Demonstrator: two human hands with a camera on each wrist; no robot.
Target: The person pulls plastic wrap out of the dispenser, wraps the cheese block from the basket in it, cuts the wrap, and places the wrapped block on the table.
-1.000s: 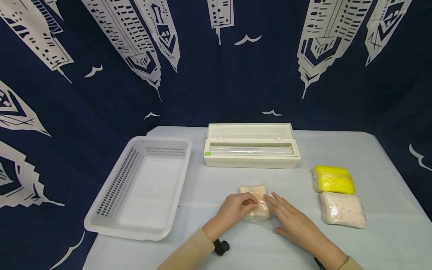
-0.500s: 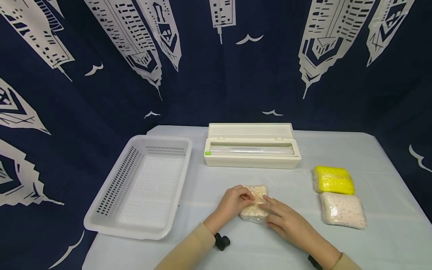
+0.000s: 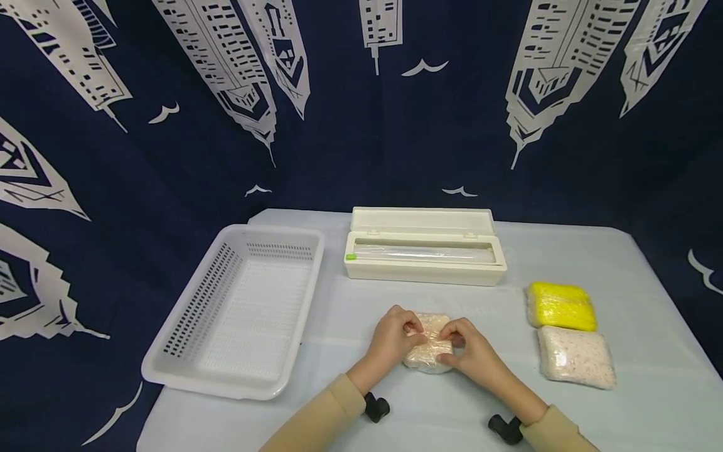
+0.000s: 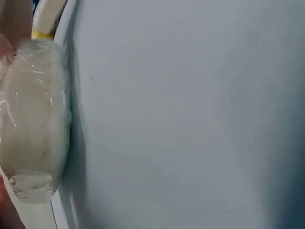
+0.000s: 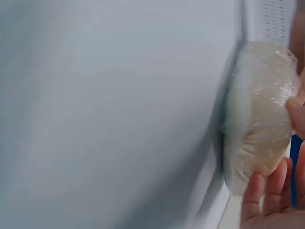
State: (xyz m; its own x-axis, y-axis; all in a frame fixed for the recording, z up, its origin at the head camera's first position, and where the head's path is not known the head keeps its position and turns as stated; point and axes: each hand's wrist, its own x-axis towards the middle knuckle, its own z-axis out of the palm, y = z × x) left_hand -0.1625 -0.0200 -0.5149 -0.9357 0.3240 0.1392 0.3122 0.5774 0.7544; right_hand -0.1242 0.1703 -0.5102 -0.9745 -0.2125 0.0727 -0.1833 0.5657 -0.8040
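A pale beige rectangular pack (image 3: 427, 361) wrapped in clear plastic film lies on the table, with both hands at it. My left hand (image 3: 388, 342) is at its left side, thumb and forefinger close together on the film over the top. Opposite it, my right hand (image 3: 473, 353) has its fingers and thumb bent onto the right side of the pack. The left wrist view shows the near side of the wrapped pack (image 4: 33, 114), glossy and creased. Fingertips (image 5: 256, 183) touch one end of the pack in the right wrist view.
A white perforated basket (image 3: 294, 370) stands at the left. Behind the hands, a cream plastic-wrap dispenser (image 3: 423, 273) has its lid up and a clear film roll showing. To the right lie a yellow wrapped pack (image 3: 562, 306) and a speckled pale pink wrapped pack (image 3: 577, 356).
My right hand, earlier spread with straighter fingers beside the pack, has come in and bent its fingers onto its right side. The left hand stays on the pack, almost in place.
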